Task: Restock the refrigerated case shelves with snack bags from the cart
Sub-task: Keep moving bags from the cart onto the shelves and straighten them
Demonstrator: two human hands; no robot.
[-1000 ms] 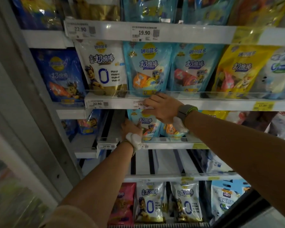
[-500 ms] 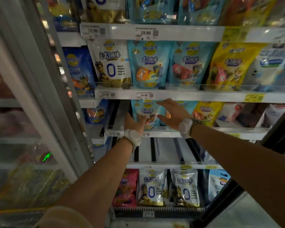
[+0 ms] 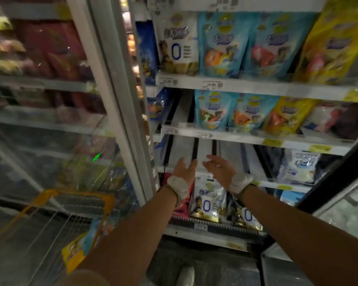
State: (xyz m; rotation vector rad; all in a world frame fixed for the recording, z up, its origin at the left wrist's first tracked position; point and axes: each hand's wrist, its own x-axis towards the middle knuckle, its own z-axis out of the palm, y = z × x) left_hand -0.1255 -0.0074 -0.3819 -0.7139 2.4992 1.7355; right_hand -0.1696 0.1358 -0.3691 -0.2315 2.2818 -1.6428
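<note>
snack bags (image 3: pixel 82 247) lie in the wire cart (image 3: pixel 70 205) at lower left; prob. light, soft, crinkly, slippery film, so best to pinch the top seam. left hand (image 3: pixel 183 169) & right hand (image 3: pixel 220 169) both open, w/ nothing held, before the bare shelf (image 3: pixel 182 149).

You are looking at glossy plastic snack bags (image 3: pixel 219 44) that are catching the light on their smooth film, with the white bags (image 3: pixel 208 201) on the lowest shelf shining in the same way. The shelf edges (image 3: pixel 256 87) are showing as smooth, pale strips, plastic by the look of them, carrying paper price tags (image 3: pixel 212 84). The door (image 3: pixel 50 120) on your left is reflecting like clear, glossy glass in a smooth, light frame. The cart (image 3: pixel 70 205) is showing thin metal wire with a smooth yellow rim. You are wearing matt, soft-looking white pads (image 3: pixel 179 185) at both wrists.
</note>
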